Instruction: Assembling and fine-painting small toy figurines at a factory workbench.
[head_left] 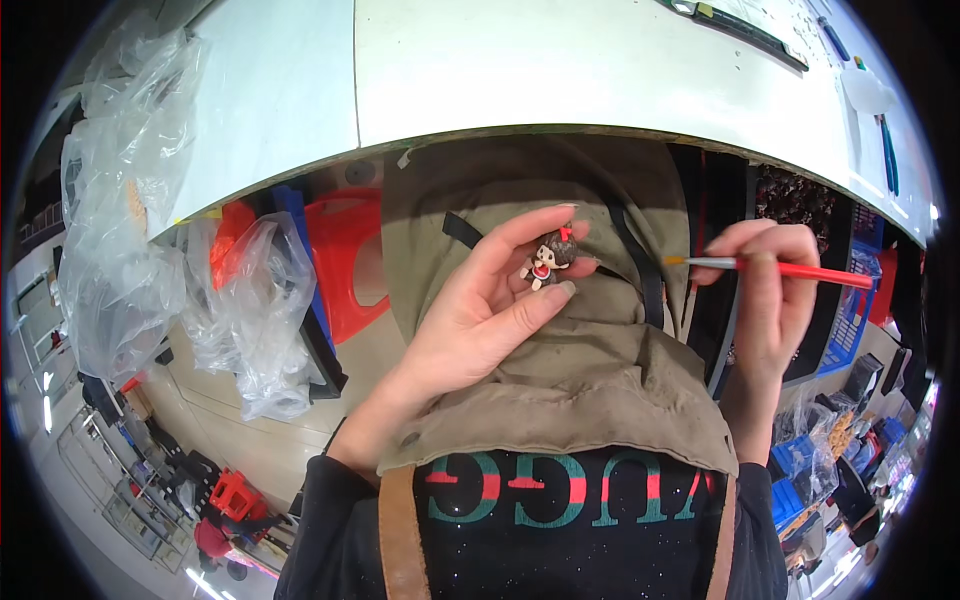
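Note:
A small doll figurine point(546, 262) with brown hair, a red bow on top and a red-and-white front lies against the fingers of my left hand point(490, 300). That hand is closed around it, thumb below and fingers behind, over my lap. To the right, my right hand point(768, 285) pinches a thin paintbrush point(815, 273) with a red handle. Its pale yellowish tip points left toward the figurine, well apart from it. An olive-brown apron point(560, 385) with tan straps covers my lap beneath both hands.
The white worktable point(560, 70) spans the far side, its edge just beyond my hands. A black-and-green tool point(745, 35) lies on it. Clear plastic bags point(130, 190) hang at left, near a red stool point(345, 265). Blue crates point(845, 310) stand at right.

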